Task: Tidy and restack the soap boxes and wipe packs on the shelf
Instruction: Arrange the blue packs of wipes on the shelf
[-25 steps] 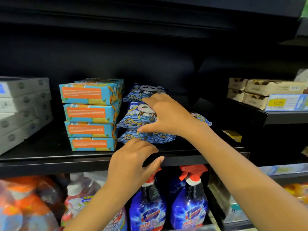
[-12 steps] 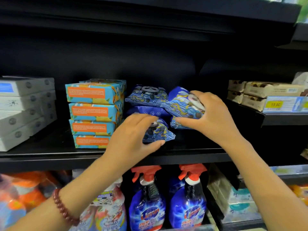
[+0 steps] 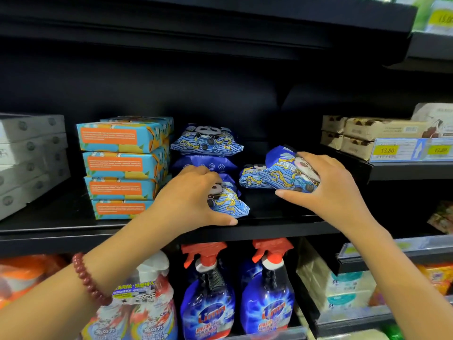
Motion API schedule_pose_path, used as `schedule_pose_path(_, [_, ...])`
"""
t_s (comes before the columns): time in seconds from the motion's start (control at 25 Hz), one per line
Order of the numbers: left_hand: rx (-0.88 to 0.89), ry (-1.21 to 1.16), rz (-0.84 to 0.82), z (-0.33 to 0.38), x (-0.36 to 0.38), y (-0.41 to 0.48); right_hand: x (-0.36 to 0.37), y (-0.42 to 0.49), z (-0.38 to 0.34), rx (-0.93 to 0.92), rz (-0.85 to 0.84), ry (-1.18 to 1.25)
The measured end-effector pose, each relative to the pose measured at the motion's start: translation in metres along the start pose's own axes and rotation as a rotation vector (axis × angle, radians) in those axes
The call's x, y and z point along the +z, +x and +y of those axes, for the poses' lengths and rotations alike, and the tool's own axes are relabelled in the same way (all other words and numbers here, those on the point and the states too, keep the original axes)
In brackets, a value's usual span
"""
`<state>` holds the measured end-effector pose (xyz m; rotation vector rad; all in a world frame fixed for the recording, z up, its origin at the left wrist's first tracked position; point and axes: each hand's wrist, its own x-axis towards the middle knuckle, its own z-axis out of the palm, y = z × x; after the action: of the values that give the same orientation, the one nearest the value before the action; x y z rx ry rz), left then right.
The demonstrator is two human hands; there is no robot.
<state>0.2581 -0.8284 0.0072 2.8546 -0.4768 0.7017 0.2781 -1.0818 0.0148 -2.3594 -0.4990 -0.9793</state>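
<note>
Your right grip (image 3: pixel 331 187) curled round loose wipe pack (image 3: pixel 286 171), tilted, just right of wipe stack (image 3: pixel 206 141). Your left grip (image 3: pixel 188 197) pinches bottom pack (image 3: pixel 228 203) at shelf (image 3: pixel 282 227) front. Stack top lies up-left of held pack; pack's long axis left-right.

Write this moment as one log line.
left hand: grips bottom pack | right hand: holds tilted pack | soap boxes: stacked

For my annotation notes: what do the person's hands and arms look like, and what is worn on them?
No sleeves or gloves show; the left hand and right hand are bare up the arm. The left wrist wears a bracelet of round dark red beads.
</note>
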Motion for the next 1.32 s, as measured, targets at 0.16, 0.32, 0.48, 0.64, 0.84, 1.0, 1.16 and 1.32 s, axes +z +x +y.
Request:
schedule_pose_path(0.16, [-0.050, -0.052, -0.108, -0.003, -0.011, 0.000, 0.008, 0.022, 0.005, -0.035, -0.075, -0.103])
schedule_pose_path(0.32, [-0.055, 0.005, -0.086, -0.002, -0.010, -0.003, 0.019, 0.054, 0.011, -0.088, -0.132, -0.178])
schedule_pose_path(0.48, [-0.002, 0.046, 0.017, 0.001, -0.012, -0.011, 0.033, 0.086, 0.014, -0.114, -0.227, -0.442])
schedule_pose_path(0.64, [0.005, 0.052, 0.080, 0.004, -0.017, -0.017, 0.049, 0.104, 0.018, -0.149, -0.315, -0.404])
schedule_pose_path(0.84, [-0.009, 0.061, 0.154, 0.010, -0.022, -0.019, 0.058, 0.111, 0.028, -0.127, -0.484, -0.229])
schedule_pose_path(1.0, [-0.006, 0.040, 0.193, 0.015, -0.024, -0.017, 0.056, 0.111, 0.029, -0.134, -0.513, -0.205])
schedule_pose_path(1.16, [0.000, -0.015, 0.213, 0.022, -0.030, -0.009, 0.038, 0.083, 0.023, -0.096, -0.200, -0.123])
schedule_pose_path(1.32, [0.084, -0.070, 0.282, 0.036, -0.043, 0.025, 0.024, 0.013, 0.014, -0.137, 0.065, 0.183])
